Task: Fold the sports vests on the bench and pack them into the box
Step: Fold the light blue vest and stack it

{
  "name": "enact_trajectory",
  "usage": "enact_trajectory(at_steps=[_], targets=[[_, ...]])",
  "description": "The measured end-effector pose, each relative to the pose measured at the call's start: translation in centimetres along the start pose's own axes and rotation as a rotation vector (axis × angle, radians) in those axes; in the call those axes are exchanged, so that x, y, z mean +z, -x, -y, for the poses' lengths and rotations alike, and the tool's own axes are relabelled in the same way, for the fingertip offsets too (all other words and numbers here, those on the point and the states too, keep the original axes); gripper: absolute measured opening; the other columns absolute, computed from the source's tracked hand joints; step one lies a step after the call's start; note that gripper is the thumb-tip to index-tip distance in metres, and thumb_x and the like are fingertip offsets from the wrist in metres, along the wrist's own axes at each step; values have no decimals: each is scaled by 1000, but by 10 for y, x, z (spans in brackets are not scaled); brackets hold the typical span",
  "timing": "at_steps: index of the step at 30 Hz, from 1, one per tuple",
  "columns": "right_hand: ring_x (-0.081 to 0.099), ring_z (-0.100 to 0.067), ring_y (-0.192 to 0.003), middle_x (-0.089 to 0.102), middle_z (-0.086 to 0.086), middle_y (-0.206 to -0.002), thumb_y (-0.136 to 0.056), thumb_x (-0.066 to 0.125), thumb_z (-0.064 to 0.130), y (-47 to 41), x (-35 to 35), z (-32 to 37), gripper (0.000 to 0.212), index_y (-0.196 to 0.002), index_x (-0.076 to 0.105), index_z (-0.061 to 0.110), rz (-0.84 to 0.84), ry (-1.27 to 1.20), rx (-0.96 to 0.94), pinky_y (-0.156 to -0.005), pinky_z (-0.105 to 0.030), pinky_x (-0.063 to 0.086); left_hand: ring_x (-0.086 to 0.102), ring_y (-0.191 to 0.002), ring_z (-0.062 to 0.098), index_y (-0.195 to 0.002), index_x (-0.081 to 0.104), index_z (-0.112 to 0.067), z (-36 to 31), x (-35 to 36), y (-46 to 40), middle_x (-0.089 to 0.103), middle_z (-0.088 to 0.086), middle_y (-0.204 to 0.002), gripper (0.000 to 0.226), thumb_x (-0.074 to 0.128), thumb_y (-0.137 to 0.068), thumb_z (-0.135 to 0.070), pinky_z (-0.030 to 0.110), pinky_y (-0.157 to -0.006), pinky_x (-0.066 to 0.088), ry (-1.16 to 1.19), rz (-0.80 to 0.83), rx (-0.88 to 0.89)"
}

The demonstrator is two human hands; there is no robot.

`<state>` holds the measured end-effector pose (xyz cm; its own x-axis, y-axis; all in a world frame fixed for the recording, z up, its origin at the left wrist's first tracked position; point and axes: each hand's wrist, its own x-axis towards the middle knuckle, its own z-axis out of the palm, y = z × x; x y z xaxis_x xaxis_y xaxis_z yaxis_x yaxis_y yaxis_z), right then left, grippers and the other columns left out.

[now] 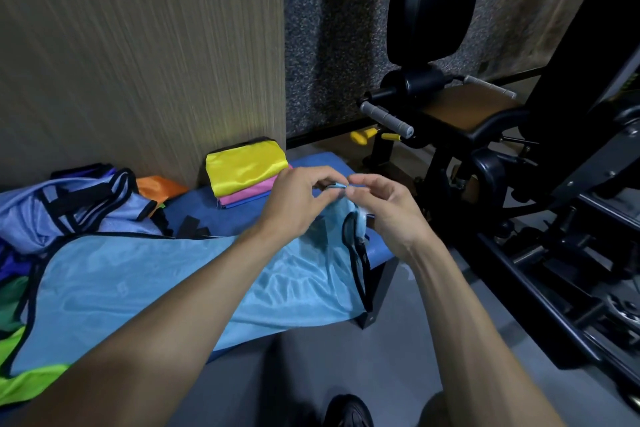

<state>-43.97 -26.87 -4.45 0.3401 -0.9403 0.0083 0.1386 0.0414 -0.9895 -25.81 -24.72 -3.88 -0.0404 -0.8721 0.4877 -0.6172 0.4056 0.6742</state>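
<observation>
Vest in light blue (145, 274) is lying across the blue bench (242, 215) as your left hand (298, 204) and right hand (388, 208) are pinching its raised strap, fingers clamped on cloth. Folded vests (246, 177) are leaning against a wood-grain panel (138, 55); a black gym machine (519, 135) is standing on grey flooring.

A single head-worn wide-angle camera looked forward and steeply down over the person's own forearms, close enough that they filled the lower frame. The blue bench (242, 215) ran from nine o'clock toward the centre; a wood-grain wall panel (138, 45) rose at eleven o'clock, and a black gym machine (519, 149) stood at two o'clock. No second view shared the scene.
</observation>
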Motion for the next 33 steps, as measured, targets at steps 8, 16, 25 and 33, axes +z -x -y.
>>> enact_trajectory(at_steps=[8,16,25,33], targets=[[64,-31,-89,71,-22,-95,-88,76,8,-1,-12,8,7,-94,77,5,-171,-95,29,-96,-52,52,67,-84,3,-87,77,-20,-15,-13,-6,75,-11,-84,7,83,-83,-21,8,-75,39,32,36,63],[70,-20,-85,76,-18,-96,-90,76,11,6,-11,34,13,-101,75,5,-148,157,-185,-77,-30,56,54,-113,13,-91,77,-32,-27,-14,-30,59,-10,-115,14,83,-81,-38,22,-100,38,-67,241,201],[73,-32,-100,77,-14,-100,-94,71,11,14,-25,34,14,-108,73,10,-155,253,-254,-95,-46,57,62,-78,21,-80,66,-24,-36,1,-48,68,0,-79,21,86,-80,-29,46,-78,53,23,329,85],[70,-15,-90,75,1,-97,-85,82,24,19,-34,35,26,-109,72,24,-131,441,-276,-82,-24,56,52,-64,7,-81,68,-20,-33,13,-59,66,-4,-72,21,87,-78,-28,37,-66,49,38,286,100]])
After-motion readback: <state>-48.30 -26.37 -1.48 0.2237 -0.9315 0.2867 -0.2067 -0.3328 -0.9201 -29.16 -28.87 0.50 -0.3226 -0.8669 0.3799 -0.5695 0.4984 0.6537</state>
